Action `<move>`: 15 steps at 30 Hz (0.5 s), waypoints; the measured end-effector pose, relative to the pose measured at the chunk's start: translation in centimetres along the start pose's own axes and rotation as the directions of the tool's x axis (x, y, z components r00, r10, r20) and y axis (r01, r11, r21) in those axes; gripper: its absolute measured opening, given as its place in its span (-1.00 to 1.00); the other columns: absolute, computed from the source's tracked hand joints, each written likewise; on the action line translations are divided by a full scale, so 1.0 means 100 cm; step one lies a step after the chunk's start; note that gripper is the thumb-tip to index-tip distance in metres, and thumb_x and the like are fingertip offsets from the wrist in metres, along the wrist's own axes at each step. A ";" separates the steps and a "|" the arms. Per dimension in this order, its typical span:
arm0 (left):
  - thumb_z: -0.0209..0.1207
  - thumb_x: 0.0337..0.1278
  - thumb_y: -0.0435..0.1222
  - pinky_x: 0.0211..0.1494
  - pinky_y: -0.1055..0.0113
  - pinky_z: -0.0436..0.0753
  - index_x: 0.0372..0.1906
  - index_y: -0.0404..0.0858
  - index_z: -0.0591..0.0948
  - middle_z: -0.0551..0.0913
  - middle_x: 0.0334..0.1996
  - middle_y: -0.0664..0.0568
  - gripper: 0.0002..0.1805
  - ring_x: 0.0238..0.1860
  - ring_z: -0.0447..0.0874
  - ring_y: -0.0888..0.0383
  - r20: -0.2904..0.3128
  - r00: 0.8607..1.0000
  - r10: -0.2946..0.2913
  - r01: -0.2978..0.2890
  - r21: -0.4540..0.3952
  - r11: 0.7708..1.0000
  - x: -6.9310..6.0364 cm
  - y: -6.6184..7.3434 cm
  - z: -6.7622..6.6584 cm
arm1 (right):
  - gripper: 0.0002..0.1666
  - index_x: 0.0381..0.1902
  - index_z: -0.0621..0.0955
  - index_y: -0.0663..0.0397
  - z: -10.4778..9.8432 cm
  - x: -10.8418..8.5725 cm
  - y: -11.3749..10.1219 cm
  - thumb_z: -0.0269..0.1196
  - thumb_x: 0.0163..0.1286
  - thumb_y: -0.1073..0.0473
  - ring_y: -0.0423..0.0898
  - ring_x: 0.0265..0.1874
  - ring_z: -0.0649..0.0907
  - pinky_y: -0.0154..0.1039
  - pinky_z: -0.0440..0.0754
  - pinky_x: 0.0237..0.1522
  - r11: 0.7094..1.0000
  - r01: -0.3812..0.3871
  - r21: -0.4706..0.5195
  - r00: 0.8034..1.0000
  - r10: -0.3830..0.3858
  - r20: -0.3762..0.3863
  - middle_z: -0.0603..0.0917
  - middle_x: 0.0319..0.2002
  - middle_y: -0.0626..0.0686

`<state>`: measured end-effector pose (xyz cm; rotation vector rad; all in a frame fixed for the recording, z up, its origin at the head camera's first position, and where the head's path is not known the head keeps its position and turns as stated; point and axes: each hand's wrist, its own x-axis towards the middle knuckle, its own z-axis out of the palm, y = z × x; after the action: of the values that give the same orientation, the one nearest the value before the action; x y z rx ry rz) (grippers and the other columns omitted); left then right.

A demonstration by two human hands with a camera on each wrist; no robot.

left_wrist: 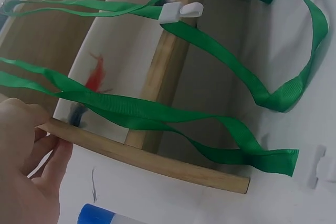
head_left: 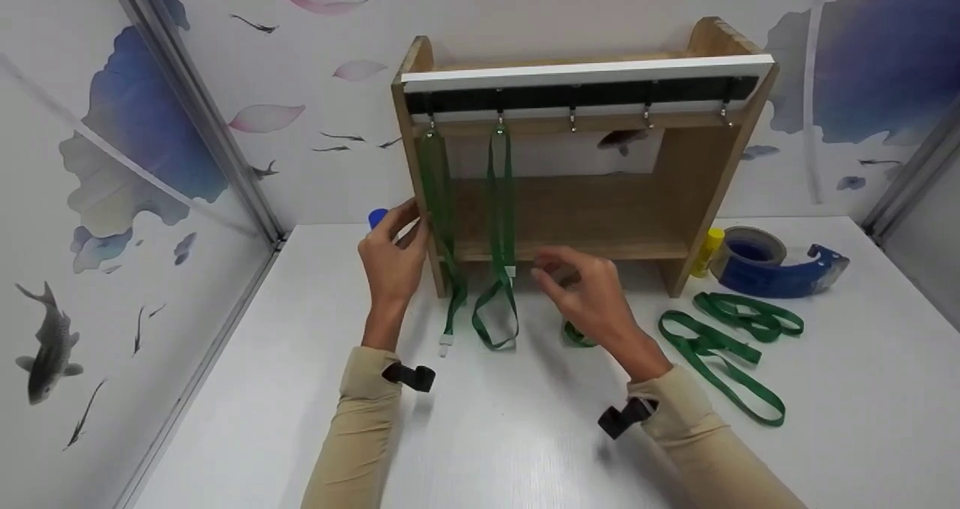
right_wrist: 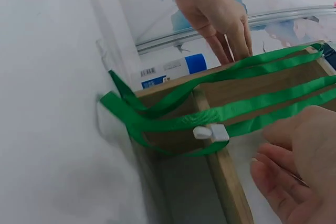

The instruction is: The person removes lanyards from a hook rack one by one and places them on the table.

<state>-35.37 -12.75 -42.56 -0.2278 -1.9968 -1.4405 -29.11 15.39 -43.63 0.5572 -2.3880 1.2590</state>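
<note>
A: What lies nearest?

B: A looped green lanyard on the white counter, a bunched lanyard just beyond it

A: And the person's hands?

B: The right hand hovers near the second hanging lanyard, fingers loosely bent with a narrow gap, holding nothing; a green coil lies partly hidden behind it. The left hand pinches the side panel of a wooden rack between thumb and fingers, near the first hanging lanyard

A: Farther back?

B: A blue tape dispenser and a yellow tube sit right of the rack, a blue-capped tube left. Both hanging lanyards, with white clips, drop from the two leftmost of five metal hooks, before a wall painted with pink petals
</note>
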 end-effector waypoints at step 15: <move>0.38 0.48 -0.21 0.27 0.26 0.80 0.28 -0.11 0.74 0.82 0.20 0.05 -0.64 0.30 0.79 0.10 0.023 0.999 -0.027 0.027 -0.039 0.999 0.001 -0.003 -0.002 | -0.50 0.32 0.71 0.11 0.037 0.037 -0.037 0.44 0.52 0.05 0.04 0.13 0.85 -0.08 0.85 0.15 0.983 0.001 0.184 0.983 0.033 -0.179 0.83 0.20 0.11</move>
<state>-35.47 -13.08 -42.69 -0.2359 -1.9984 -1.5010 -30.87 9.72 -41.16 0.4547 -2.1450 1.4810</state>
